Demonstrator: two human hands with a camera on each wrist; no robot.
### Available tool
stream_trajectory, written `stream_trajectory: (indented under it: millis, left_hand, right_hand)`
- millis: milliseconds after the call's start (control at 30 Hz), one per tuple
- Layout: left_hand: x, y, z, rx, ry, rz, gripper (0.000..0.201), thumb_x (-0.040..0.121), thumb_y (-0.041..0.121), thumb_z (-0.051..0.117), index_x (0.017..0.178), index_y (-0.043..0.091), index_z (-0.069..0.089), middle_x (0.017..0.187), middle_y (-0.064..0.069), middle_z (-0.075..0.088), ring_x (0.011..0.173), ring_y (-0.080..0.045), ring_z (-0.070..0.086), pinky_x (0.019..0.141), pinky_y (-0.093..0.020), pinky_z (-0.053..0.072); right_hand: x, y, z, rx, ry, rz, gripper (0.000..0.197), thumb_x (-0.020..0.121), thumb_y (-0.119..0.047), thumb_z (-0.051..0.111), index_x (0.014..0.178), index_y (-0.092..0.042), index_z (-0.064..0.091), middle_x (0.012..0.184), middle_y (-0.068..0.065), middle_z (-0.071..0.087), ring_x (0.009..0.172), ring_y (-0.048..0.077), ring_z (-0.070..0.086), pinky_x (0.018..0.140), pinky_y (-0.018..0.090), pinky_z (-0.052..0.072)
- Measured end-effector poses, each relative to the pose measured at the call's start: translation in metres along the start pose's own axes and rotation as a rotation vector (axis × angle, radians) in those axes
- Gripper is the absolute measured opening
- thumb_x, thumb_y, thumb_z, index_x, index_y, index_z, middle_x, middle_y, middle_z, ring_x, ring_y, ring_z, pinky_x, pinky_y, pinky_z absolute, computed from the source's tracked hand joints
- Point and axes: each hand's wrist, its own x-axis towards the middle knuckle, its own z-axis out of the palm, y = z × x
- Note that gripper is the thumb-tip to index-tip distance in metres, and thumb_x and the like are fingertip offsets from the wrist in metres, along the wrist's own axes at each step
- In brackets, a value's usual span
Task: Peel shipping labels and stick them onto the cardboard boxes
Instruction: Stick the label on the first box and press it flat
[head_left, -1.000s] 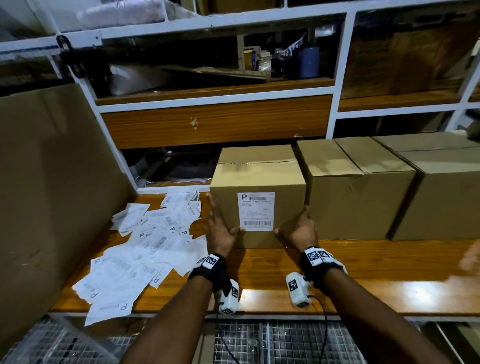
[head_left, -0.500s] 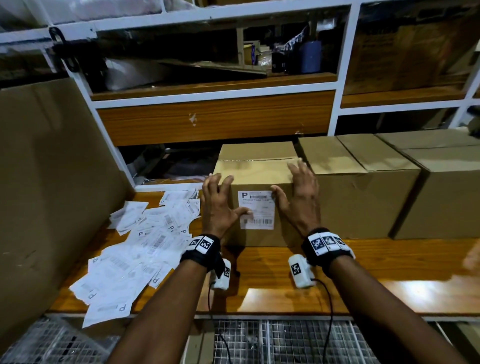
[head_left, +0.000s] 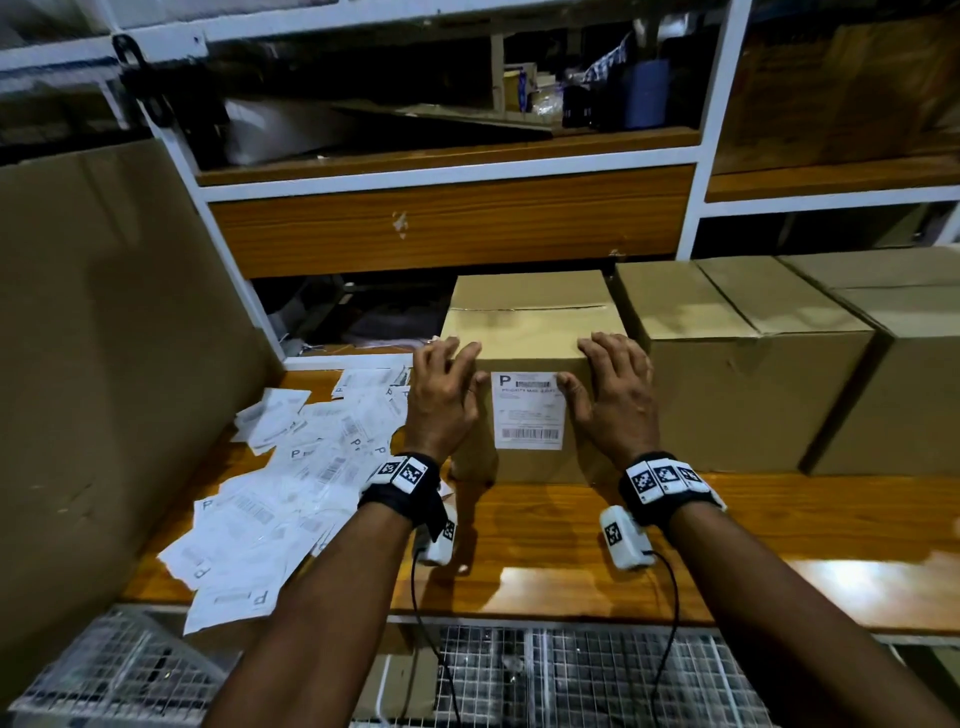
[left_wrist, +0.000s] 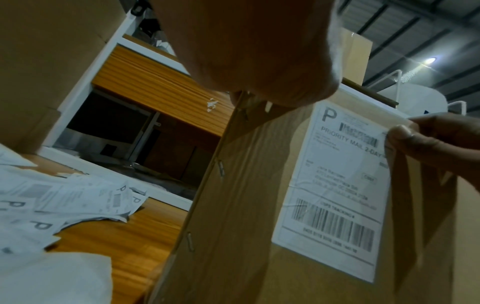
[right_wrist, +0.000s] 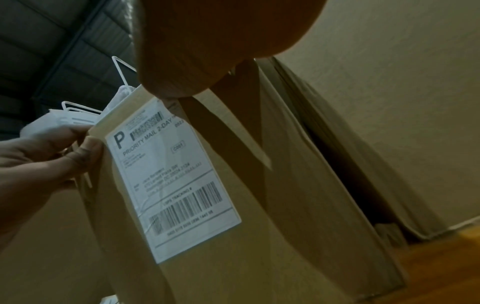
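White shelf frames (head_left: 714, 130) with brown wood boards fill the back of the room. Below them runs a long wooden table (head_left: 571, 525). A very big sheet of cardboard (head_left: 93, 364) leans at the left side. Three cardboard boxes stand in a row on the table. The two boxes on the right (head_left: 753, 364) sit close together. The box in the middle (head_left: 530, 332) is the one being worked on, and it stands just beside them.

A heap of loose labels (head_left: 291, 483) lies on the table to the left of that box. One white shipping label (head_left: 527, 410) with a big P and a barcode is stuck flat on the front of the middle box.

The left hand (head_left: 441, 400) holds the top left corner of the box, fingers bent over the edge. The right hand (head_left: 615, 395) holds the top right corner the same way. Its thumb (left_wrist: 405, 137) touches the label's top right corner.
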Motion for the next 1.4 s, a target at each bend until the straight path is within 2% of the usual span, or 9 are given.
stream_trajectory:
  millis: [133,300,400,567,733,833,1000,1233,1400]
  left_hand:
    - [-0.004,0.004,0.003,-0.052,-0.028,-0.073,0.047,0.101,0.045,0.049,0.142,0.022,0.052,0.145,-0.010,0.043,0.135,-0.033,0.035,0.099,-0.056,0.051]
    - [-0.005,0.009,0.007,0.031,-0.143,-0.095,0.097,0.068,0.073,0.076,0.143,0.019,0.045,0.146,-0.014,0.037,0.139,-0.036,0.031,0.111,-0.055,0.041]
    - [-0.002,0.009,0.007,0.007,-0.079,-0.087,0.084,0.071,0.062,0.081,0.136,0.018,0.050,0.139,-0.017,0.044,0.132,-0.038,0.038,0.102,-0.055,0.048]
    - [0.003,0.010,0.006,-0.054,0.028,-0.095,0.043,0.094,0.045,0.061,0.125,0.015,0.063,0.129,-0.015,0.052,0.120,-0.035,0.042,0.085,-0.050,0.054]
    - [0.004,0.011,0.006,-0.158,0.064,-0.132,0.043,0.104,0.042,0.040,0.124,0.016,0.067,0.129,-0.014,0.055,0.120,-0.033,0.042,0.090,-0.053,0.052]
    - [-0.002,0.005,0.008,-0.146,0.014,-0.103,0.043,0.103,0.044,0.046,0.135,0.018,0.059,0.141,-0.014,0.049,0.131,-0.033,0.038,0.102,-0.056,0.046]
    - [-0.015,0.007,0.016,-0.035,-0.060,-0.062,0.096,0.073,0.066,0.077,0.144,0.018,0.033,0.150,-0.014,0.029,0.147,-0.038,0.025,0.120,-0.055,0.028]
    - [-0.014,-0.008,0.011,0.078,-0.205,-0.002,0.134,0.047,0.056,0.096,0.150,0.029,0.014,0.153,-0.005,0.012,0.150,-0.034,0.008,0.117,-0.062,0.026]
    - [-0.015,-0.008,0.008,0.125,-0.260,0.001,0.143,0.045,0.057,0.096,0.152,0.031,0.005,0.155,-0.005,0.007,0.151,-0.036,0.004,0.114,-0.065,0.027]
  right_hand:
    - [-0.001,0.001,0.002,-0.013,0.010,-0.005,0.053,0.097,-0.040,0.068,0.141,-0.012,0.058,0.148,0.014,0.053,0.142,0.036,0.040,0.118,0.057,0.032]
    - [-0.001,0.003,0.005,-0.029,0.022,-0.013,0.053,0.097,-0.043,0.066,0.141,-0.013,0.056,0.148,0.013,0.052,0.141,0.033,0.038,0.119,0.056,0.031]
    - [-0.001,0.004,0.005,-0.042,0.033,-0.017,0.053,0.097,-0.042,0.067,0.140,-0.013,0.057,0.147,0.013,0.053,0.140,0.033,0.039,0.119,0.055,0.032]
    - [-0.001,0.005,0.007,-0.039,0.021,-0.018,0.054,0.097,-0.046,0.063,0.141,-0.014,0.055,0.148,0.012,0.052,0.142,0.033,0.038,0.120,0.055,0.030]
    - [-0.001,0.008,0.009,-0.049,0.033,-0.030,0.056,0.098,-0.051,0.058,0.141,-0.016,0.054,0.148,0.011,0.051,0.142,0.031,0.037,0.121,0.053,0.028]
    - [0.000,0.009,0.010,-0.046,0.043,-0.032,0.056,0.098,-0.051,0.056,0.140,-0.015,0.054,0.147,0.012,0.051,0.141,0.031,0.037,0.120,0.054,0.030]
    - [-0.002,0.008,0.014,-0.066,0.071,-0.046,0.056,0.098,-0.052,0.052,0.138,-0.013,0.055,0.144,0.013,0.052,0.137,0.032,0.038,0.116,0.054,0.031]
    - [0.001,0.011,0.015,-0.095,0.056,-0.048,0.055,0.097,-0.050,0.059,0.138,-0.013,0.056,0.144,0.014,0.052,0.137,0.031,0.037,0.112,0.055,0.034]
    - [0.000,0.010,0.013,-0.098,0.051,-0.043,0.055,0.096,-0.047,0.060,0.138,-0.013,0.055,0.144,0.014,0.051,0.137,0.032,0.037,0.112,0.056,0.034]
